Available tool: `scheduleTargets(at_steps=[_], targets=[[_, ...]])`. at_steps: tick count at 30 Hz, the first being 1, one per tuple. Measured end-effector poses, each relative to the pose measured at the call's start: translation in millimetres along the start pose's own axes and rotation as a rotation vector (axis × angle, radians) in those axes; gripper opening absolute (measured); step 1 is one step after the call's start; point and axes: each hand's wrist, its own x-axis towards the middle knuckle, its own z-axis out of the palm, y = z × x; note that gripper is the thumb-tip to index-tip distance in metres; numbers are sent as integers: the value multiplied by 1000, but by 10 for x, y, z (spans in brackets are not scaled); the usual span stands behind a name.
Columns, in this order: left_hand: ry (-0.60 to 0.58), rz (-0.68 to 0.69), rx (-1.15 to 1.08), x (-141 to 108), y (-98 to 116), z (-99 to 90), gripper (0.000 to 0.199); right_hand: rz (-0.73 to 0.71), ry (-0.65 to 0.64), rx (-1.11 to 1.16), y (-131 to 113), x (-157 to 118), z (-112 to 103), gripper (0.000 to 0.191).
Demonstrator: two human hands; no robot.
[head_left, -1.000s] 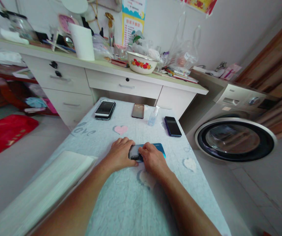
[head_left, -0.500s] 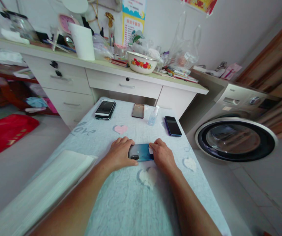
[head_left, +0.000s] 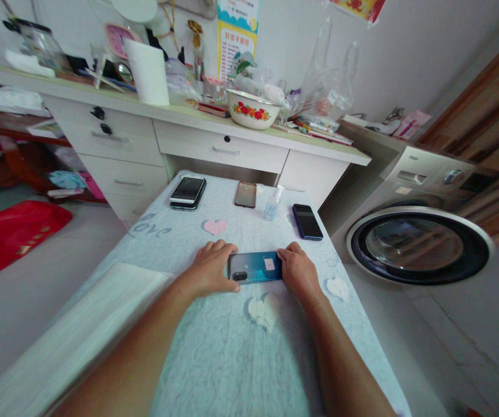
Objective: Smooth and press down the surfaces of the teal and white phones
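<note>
A blue smartphone point(head_left: 253, 267) lies crosswise on the cloth-covered table, its back with camera and a small pale label point(head_left: 269, 264) facing up. My left hand point(head_left: 214, 267) grips the camera end between thumb and fingers. At the other end my right hand point(head_left: 298, 267) is closed round the phone's edge, fingers bent. Beyond my hands lie a brown phone case point(head_left: 246, 194), a clear spray bottle point(head_left: 272, 204) standing upright, and a dark phone point(head_left: 307, 222) to the right. Two stacked phones point(head_left: 188, 192) rest at the far left.
A long pale folded sheet point(head_left: 114, 307) lies along the table's left side. Behind stands a white desk point(head_left: 227, 152) bearing a flowered bowl point(head_left: 253, 110) and a paper roll point(head_left: 147, 72). On the right is a washing machine point(head_left: 418, 191); a red bag point(head_left: 18, 231) lies on the floor at left.
My right hand has slid right along the phone to its end, uncovering the pale label and more of the blue back. My left hand stays at the camera end.
</note>
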Motion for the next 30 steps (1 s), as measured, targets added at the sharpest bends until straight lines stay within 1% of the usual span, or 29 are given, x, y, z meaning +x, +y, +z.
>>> scheduleTargets(at_steps=[4,10,21,25,30], targets=[[2,-2,7,-2,32,-15,68,-72,-14,-5,-88,-16,17,29],[2,3,14,-4,46,-22,67,-158,-59,20,-210,-37,5,27],[-3,-1,24,-6,43,-31,65,-344,-154,134,-235,-93,-142,26],[0,-4,19,1,24,-16,63,-377,-170,111,-262,-107,-156,28],[22,-10,21,14,4,19,65,-410,-182,7,-352,-157,-169,27]])
